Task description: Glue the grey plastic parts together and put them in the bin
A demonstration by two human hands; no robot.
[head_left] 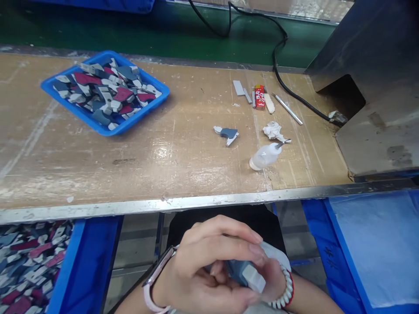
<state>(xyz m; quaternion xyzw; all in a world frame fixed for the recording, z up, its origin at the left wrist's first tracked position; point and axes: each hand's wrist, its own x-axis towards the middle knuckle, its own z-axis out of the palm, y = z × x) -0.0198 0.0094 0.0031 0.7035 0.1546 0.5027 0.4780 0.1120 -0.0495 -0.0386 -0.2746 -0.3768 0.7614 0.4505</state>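
Note:
Both my hands are together low in the head view, below the table's front edge. My left hand (203,266), with a pale watch strap on its wrist, is wrapped over a small blue-and-white shaped piece (247,274). My right hand (276,283), with a white and red bead bracelet on its wrist, grips the same piece from the right and is mostly hidden behind the left. A similar blue-and-white piece (227,134) lies alone on the wooden table (98,165).
A blue tray (153,111) of several grey, blue and red pieces stands at the back left. A small squeeze bottle (266,156), crumpled tissue (272,130), red lighter (259,97), and metal tools lie to the right. A metal machine hood (376,87) is far right. Blue bins flank my lap.

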